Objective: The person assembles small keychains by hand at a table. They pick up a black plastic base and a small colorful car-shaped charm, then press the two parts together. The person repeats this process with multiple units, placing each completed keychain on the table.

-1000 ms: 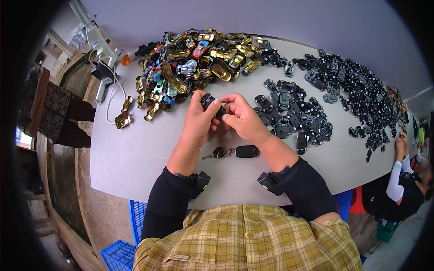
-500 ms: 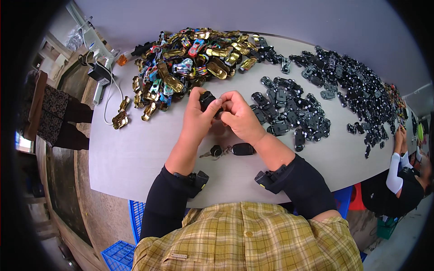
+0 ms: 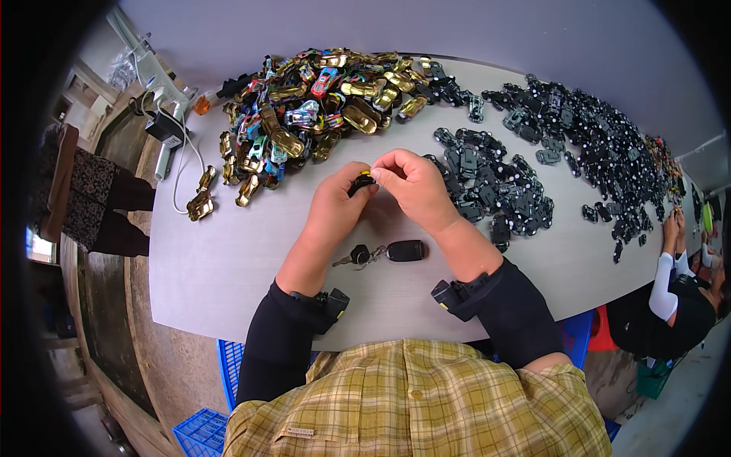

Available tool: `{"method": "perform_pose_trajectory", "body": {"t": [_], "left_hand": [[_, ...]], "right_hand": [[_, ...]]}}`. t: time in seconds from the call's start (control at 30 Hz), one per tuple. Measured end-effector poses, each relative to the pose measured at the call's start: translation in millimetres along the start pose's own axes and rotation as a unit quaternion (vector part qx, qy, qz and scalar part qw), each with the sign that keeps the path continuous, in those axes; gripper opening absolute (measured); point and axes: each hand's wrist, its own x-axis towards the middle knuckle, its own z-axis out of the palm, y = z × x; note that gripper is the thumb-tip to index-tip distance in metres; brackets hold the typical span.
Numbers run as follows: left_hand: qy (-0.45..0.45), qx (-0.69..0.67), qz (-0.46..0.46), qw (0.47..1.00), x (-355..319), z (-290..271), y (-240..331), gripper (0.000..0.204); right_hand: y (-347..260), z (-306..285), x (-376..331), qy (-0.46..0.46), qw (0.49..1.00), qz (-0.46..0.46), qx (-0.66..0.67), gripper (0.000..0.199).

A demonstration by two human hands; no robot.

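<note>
Above the middle of the table, my left hand (image 3: 335, 202) is closed around a small black toy car part (image 3: 361, 182) with a yellow patch on its top. My right hand (image 3: 417, 192) meets it there, thumb and forefinger pinched at the part's right end; what lies between those fingertips is too small to make out. Just beyond my hands lies a heap of gold and coloured toy cars (image 3: 358, 116). To the right of my right hand sits a smaller pile of black toy car chassis (image 3: 502, 181).
A car key fob (image 3: 405, 250) and a key (image 3: 352, 257) lie between my forearms. A long heap of black chassis (image 3: 586, 137) runs along the wall. At the left stands a power strip (image 3: 164, 156) with a white cable. Another person's white sleeve (image 3: 663, 291) shows far right.
The black part has turned in my hands, and a yellow patch now shows on it. My right hand has shifted slightly right, its fingers now pinched at the part's end.
</note>
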Motion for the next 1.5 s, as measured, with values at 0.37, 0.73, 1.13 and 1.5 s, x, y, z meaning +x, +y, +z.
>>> {"method": "perform_pose_trajectory", "body": {"t": [0.37,0.73,1.13,1.5], "left_hand": [[-0.064,0.050,-0.048,0.996,-2.7,-0.1,-11.7,0.016],[-0.101,-0.148,-0.223,0.958,-11.0,-16.4,28.5,0.018],[0.072,0.225,-0.298,0.925,-243.3,-223.9,61.8,0.014],[0.041,0.345,-0.108,0.932,-142.6,-192.4,33.7,0.030]], "right_hand": [[6.4,11.8,-3.7,0.064,0.899,-0.210,-0.378,0.011],[15.5,1.5,2.4,0.069,0.989,0.067,0.110,0.015],[27.8,1.5,2.9,-0.004,0.999,0.038,-0.023,0.021],[37.1,-0.2,1.5,-0.012,0.992,-0.013,-0.125,0.017]]}}
